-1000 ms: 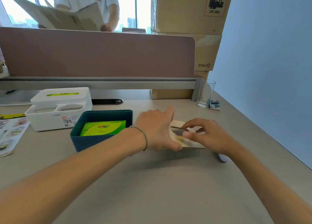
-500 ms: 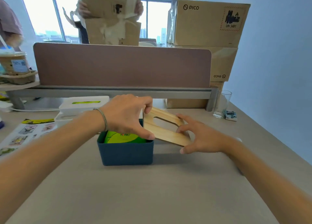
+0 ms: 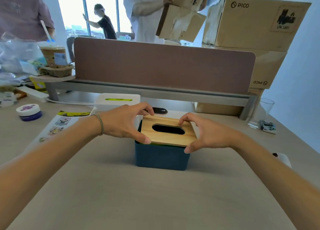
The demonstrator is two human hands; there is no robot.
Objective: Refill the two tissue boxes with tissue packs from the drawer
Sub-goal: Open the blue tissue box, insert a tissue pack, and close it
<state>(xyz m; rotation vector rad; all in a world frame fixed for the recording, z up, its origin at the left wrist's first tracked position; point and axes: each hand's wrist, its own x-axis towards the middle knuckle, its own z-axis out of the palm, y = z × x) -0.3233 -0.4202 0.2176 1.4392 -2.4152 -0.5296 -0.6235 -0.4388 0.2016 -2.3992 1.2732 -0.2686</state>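
Observation:
A dark blue tissue box (image 3: 161,156) stands mid-desk. A wooden lid (image 3: 168,137) with an oval slot lies across its top, and a thin green strip of the tissue pack shows under the lid's front edge. My left hand (image 3: 126,122) grips the lid's left side, thumb on the front corner. My right hand (image 3: 206,134) grips the lid's right side. Behind my left hand stands a white tissue box (image 3: 117,102), its lid on, with green showing through the slot.
A brown desk divider (image 3: 162,67) runs across the back, with stacked cardboard boxes (image 3: 254,23) at its right. A glass (image 3: 261,112) stands far right. A purple-lidded jar (image 3: 29,111), a printed leaflet (image 3: 58,124) and an iced drink cup (image 3: 53,55) are at the left. People stand beyond the divider.
Both hands picked the wooden lid up off the desk on the right, carried it left and set it flat on the blue box, covering the green pack.

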